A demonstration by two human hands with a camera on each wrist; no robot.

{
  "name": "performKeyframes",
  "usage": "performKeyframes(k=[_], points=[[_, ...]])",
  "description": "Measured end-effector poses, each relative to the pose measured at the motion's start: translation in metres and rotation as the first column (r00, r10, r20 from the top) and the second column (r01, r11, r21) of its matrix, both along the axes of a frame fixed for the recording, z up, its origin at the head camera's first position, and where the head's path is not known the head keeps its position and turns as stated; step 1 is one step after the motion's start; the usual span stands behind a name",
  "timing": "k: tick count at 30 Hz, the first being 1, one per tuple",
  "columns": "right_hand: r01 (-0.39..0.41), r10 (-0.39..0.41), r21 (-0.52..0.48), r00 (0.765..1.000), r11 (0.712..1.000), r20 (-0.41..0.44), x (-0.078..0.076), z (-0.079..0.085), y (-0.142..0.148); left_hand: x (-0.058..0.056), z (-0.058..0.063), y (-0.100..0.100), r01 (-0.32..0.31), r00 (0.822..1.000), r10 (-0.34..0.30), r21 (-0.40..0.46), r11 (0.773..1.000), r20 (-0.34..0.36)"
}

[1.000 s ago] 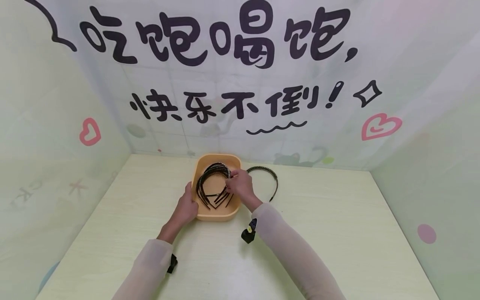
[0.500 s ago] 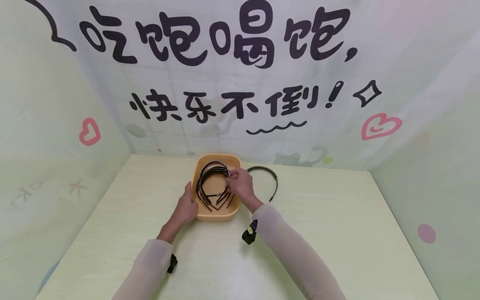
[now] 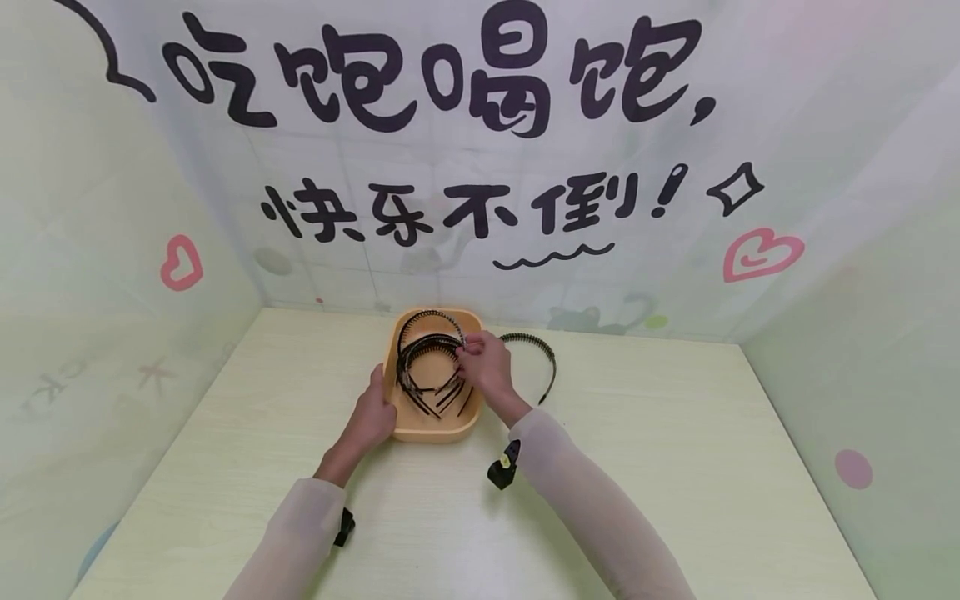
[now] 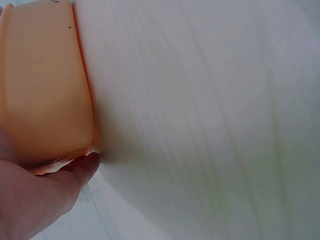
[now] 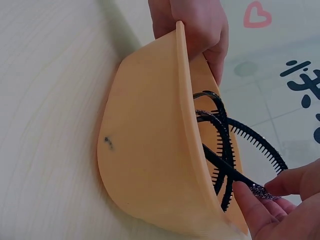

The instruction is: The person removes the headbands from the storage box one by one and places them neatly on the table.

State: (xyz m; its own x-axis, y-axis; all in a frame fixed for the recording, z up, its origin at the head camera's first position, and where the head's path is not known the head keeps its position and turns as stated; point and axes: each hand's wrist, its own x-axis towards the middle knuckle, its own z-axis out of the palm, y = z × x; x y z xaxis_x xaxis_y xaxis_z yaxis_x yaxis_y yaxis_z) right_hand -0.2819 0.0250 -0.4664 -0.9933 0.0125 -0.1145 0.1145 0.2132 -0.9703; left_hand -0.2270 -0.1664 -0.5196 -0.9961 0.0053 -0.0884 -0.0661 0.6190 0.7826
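An orange plastic box holds several black toothed headbands. At its left side my left hand grips the wall; the left wrist view shows fingertips at the box's lower corner. Over the box's right side, my right hand pinches one black headband with a glittery part between thumb and fingers. This headband's arch is raised above the others, towards the back of the box. The right wrist view shows its teeth and the other headbands crossing below it.
Another black toothed headband lies on the pale wood-grain table, just right of the box. A printed backdrop with large black characters stands behind, and pale side walls flank the table.
My right hand has moved slightly right, and the pinched headband has risen and shifted towards the back, apart from the others. The left hand and the box have stayed in place.
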Motion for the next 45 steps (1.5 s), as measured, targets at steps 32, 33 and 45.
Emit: performKeyframes(k=[32, 33, 45], points=[[-0.01, 0.005, -0.248, 1.0, 0.969, -0.022, -0.004, 0.008, 0.007, 0.001, 0.001, 0.001, -0.004, 1.0, 0.004, -0.001, 1.0, 0.005], [-0.011, 0.005, -0.251, 1.0, 0.968, -0.025, -0.004, 0.009, 0.007, 0.001, 0.001, 0.001, -0.004, 1.0, 0.004, 0.0, 1.0, 0.004], [-0.024, 0.001, -0.3, 0.997, 0.954, -0.076, -0.005, 0.015, 0.007, 0.001, 0.001, 0.0, 0.001, 1.0, -0.001, 0.02, 1.0, 0.012]])
